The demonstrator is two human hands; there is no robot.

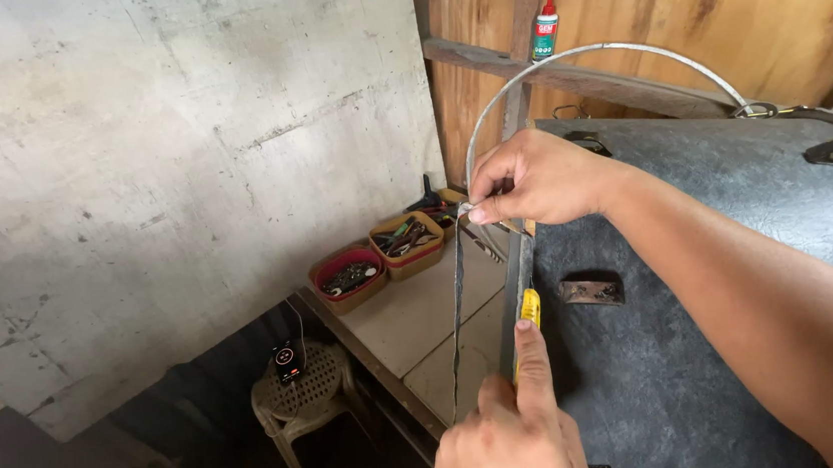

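Observation:
My right hand [532, 179] pinches a thin grey strap [458, 301] at chest height. From that pinch the strap arcs up and over to a metal ring [753, 110] at the right. Its other part hangs straight down to my left hand [510, 437]. My left hand grips a yellow-handled knife [529, 307], thumb laid along the handle, and the blade points up beside the hanging strap. Both hands are over the left edge of a dark grey leatherette sheet [721, 268].
Two small trays of tools [348, 275] [407, 237] sit on the bench by the concrete wall. A small bottle [544, 24] stands on a wooden rail. A rusty metal piece [590, 292] lies on the sheet. Below, a plastic stool [300, 390] carries a phone [286, 360].

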